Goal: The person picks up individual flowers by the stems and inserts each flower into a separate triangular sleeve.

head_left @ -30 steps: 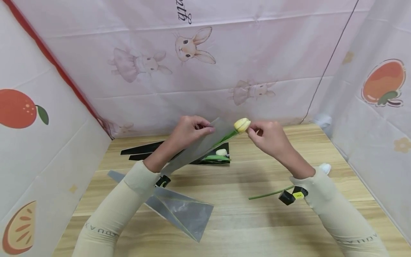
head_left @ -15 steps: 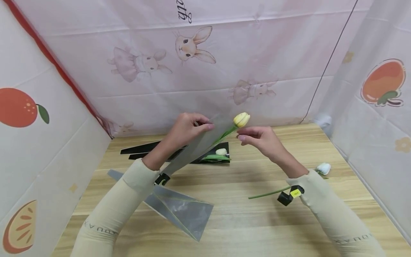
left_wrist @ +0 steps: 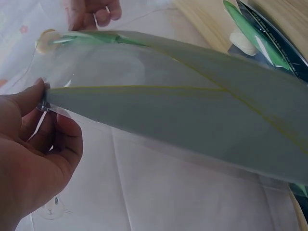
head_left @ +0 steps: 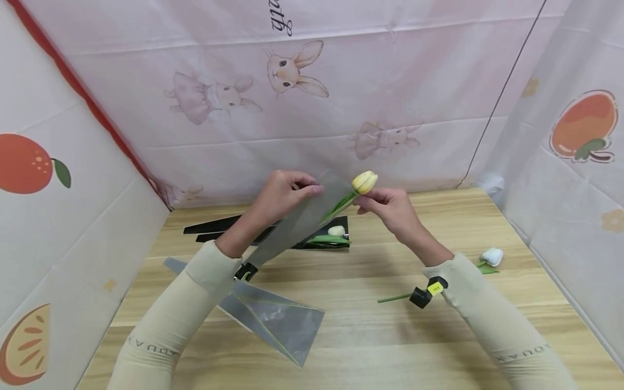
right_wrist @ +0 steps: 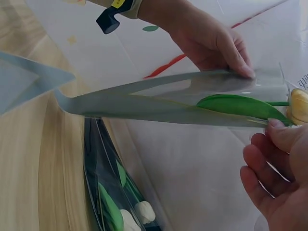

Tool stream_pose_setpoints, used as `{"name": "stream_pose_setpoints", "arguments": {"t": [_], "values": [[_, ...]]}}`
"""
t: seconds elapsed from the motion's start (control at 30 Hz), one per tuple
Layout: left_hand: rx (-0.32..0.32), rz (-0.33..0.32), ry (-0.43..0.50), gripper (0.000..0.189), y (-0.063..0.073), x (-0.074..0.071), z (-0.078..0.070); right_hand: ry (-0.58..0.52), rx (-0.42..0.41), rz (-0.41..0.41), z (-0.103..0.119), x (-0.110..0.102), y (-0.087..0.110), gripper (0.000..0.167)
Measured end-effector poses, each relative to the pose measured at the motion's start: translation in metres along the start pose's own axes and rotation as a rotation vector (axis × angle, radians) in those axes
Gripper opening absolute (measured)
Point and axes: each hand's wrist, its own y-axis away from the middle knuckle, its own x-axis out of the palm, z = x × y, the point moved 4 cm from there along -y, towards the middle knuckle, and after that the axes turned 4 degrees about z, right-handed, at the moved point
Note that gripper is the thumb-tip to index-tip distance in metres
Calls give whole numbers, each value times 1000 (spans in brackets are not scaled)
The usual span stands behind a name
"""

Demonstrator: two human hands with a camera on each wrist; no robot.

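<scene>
A translucent grey flower sleeve [head_left: 297, 230] with yellow trim lines slants above the table. Inside it lies a yellow tulip [head_left: 365, 182], its bloom sticking out of the wide end. My left hand [head_left: 287, 197] pinches one upper corner of the sleeve between thumb and fingers. On the opposite edge, right below the bloom, my right hand [head_left: 390, 208] pinches the sleeve with thumb and index finger. The right wrist view shows the green leaf [right_wrist: 236, 107] through the clear film; its other right-hand fingers are loosely bent.
Another grey sleeve [head_left: 287, 319] lies flat at front left. Black sleeves [head_left: 219, 225] lie at the back, one with white tulips [head_left: 336, 231]. A white tulip [head_left: 492, 257] lies on the right, partly hidden by my right forearm. Printed fabric walls [head_left: 312, 130] enclose the table.
My right hand has left the bloom, moved left and down, and now pinches the sleeve edge below it. The bloom has shifted slightly up and left. My left hand keeps its hold.
</scene>
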Motion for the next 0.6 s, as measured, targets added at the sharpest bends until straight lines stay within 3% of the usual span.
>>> {"name": "stream_pose_setpoints", "arguments": {"t": [0.23,0.47,0.6], "values": [[-50,2,-34,21,0,0,3,63,55,-27,3,5,4,22],[-102,31,-56,27,-2,7,12,52,144,-70,3,11,13,24],[-100,60,-74,28,-2,12,14,29,179,-96,2,16,17,25]]}}
